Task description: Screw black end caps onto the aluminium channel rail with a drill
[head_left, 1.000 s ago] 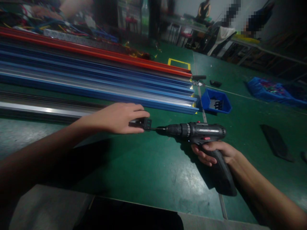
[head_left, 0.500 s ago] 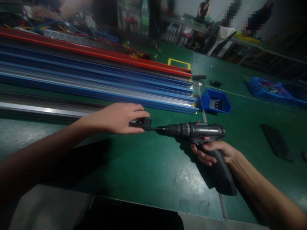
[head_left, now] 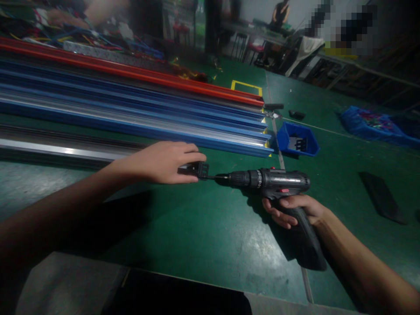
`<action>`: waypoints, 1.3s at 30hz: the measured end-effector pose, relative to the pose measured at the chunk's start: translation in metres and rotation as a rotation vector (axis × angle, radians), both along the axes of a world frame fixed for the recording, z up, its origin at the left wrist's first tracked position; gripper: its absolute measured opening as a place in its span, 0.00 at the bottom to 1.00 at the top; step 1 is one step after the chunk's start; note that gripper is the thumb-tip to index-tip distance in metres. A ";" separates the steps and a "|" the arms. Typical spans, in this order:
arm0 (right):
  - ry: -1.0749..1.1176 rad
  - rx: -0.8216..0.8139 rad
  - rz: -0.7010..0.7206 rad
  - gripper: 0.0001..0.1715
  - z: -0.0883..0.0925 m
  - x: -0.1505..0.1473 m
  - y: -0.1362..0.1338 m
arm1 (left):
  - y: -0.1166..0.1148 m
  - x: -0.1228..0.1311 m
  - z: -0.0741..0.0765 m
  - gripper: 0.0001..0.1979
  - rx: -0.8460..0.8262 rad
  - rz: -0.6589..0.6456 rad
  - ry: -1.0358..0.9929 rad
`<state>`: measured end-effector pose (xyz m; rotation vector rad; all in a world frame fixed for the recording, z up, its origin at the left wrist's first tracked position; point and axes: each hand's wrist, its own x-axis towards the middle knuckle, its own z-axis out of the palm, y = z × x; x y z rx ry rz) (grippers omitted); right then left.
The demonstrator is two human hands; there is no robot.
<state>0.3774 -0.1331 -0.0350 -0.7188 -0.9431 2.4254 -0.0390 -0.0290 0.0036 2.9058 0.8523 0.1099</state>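
My right hand (head_left: 288, 212) is wrapped around the handle of a black cordless drill (head_left: 282, 180), its chuck pointing left. The thin bit (head_left: 216, 177) reaches up to a small black slotted end piece (head_left: 203, 170). That piece sits at the end of a dark metal profile (head_left: 75, 151) lying lengthwise on the green table. My left hand (head_left: 167, 162) is closed over the profile's end and the end piece, fingers on both sides of it. My palm hides most of where the two meet.
Blue profiles (head_left: 147, 118) and a red profile (head_left: 131, 70) lie behind. A blue bin (head_left: 311, 142) with metal parts stands at right, near a dark flat block (head_left: 382, 197). Blue bags (head_left: 367, 124) lie farther right. Another person's hand (head_left: 65, 18) is over cables at the upper left.
Both hands, the drill and the end piece keep the same positions relative to one another. The whole view has shifted very slightly.
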 end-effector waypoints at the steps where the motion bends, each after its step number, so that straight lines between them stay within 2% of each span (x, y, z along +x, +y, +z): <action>1: 0.003 0.007 0.000 0.17 0.000 0.000 0.000 | 0.000 0.000 0.000 0.28 0.000 -0.003 0.002; 39: -0.007 0.032 0.003 0.17 0.002 -0.002 0.001 | 0.000 -0.001 -0.001 0.28 0.002 0.003 -0.019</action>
